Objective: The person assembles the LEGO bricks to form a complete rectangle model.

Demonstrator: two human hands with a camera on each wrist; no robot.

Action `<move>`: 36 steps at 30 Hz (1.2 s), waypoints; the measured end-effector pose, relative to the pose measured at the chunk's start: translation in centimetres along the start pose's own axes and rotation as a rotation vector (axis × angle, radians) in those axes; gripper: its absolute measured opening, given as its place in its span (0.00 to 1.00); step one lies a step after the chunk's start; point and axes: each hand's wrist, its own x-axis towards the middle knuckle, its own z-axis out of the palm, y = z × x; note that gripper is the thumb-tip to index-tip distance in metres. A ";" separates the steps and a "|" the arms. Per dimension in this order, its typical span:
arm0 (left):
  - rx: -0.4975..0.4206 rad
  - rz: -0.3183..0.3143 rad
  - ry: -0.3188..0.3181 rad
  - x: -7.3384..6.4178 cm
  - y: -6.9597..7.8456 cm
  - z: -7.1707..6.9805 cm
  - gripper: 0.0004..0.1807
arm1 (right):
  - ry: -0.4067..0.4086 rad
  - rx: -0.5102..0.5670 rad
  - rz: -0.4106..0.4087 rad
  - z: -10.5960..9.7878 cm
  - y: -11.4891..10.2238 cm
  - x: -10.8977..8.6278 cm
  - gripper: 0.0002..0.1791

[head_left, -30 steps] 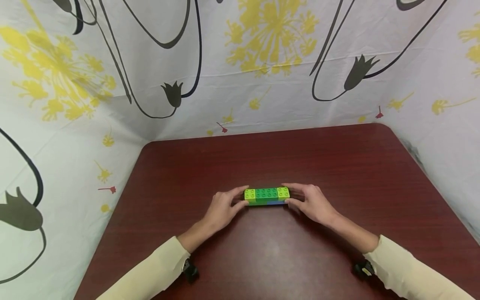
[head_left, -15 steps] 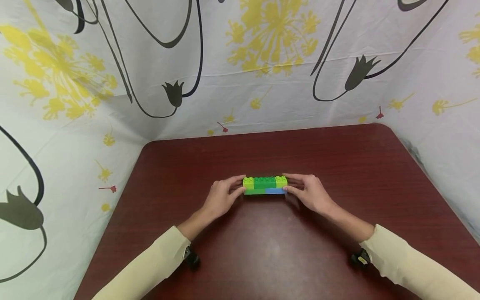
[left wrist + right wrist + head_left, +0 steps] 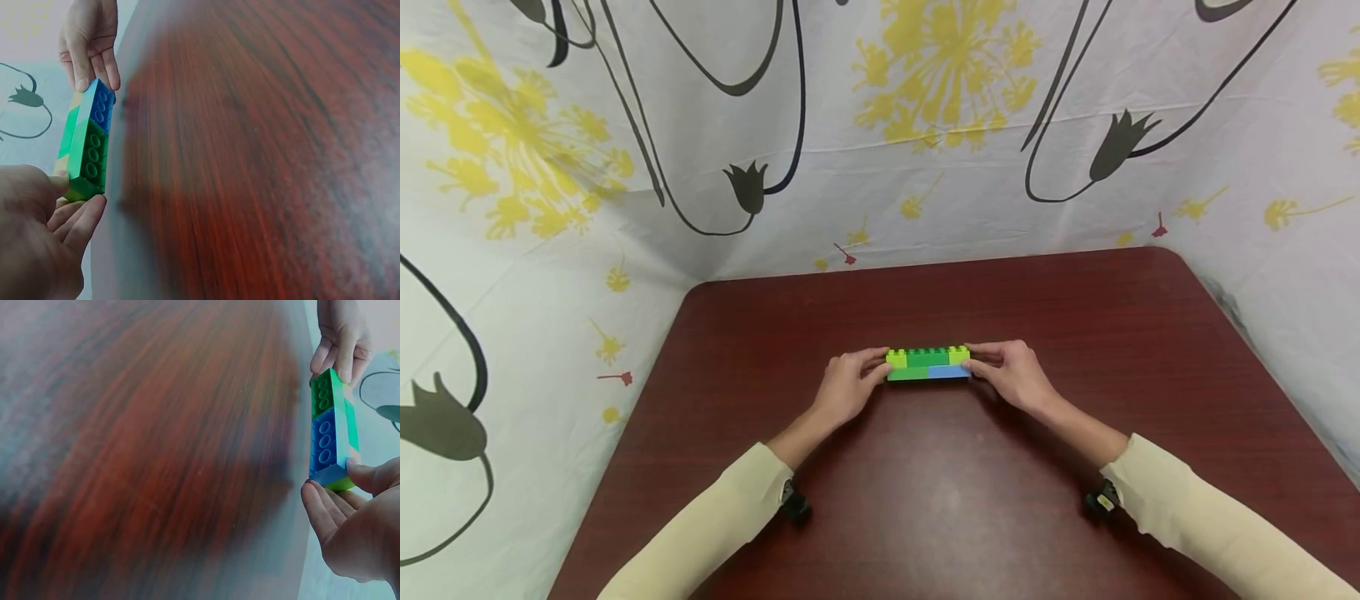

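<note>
Between the two hands a row of joined toy building bricks (image 3: 928, 365) is held level above the table. Its upper layer has a lime brick at each end and a dark green one in the middle. Below these sit a green brick (image 3: 94, 153) and a blue brick (image 3: 325, 447), whose hollow undersides show in both wrist views. The left hand (image 3: 850, 385) pinches the left end with thumb and fingers. At the right end, the right hand (image 3: 1017, 375) pinches likewise, its thumb on the near face.
A dark red wood-grain table (image 3: 925, 500) lies beneath, with rounded far corners. White cloth (image 3: 820, 200) with yellow and grey flower prints hangs behind and at both sides. Small black devices sit on both wrists.
Both hands have moved the joined bricks up and away, toward the far side. The block has tilted, so its near face with the blue and green lower bricks shows more.
</note>
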 end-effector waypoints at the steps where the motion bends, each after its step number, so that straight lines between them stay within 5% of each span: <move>1: -0.006 -0.009 -0.001 0.1 -0.1 0.1 0.24 | 0.002 -0.008 0.003 0.0 0.1 0.1 0.21; 15: -0.012 -0.114 0.024 1.2 -0.2 0.5 0.21 | -0.040 -0.041 0.070 -0.2 0.0 1.3 0.18; 36: 0.103 -0.117 0.049 2.3 0.3 0.1 0.14 | 0.000 -0.084 0.079 0.1 -0.8 2.4 0.11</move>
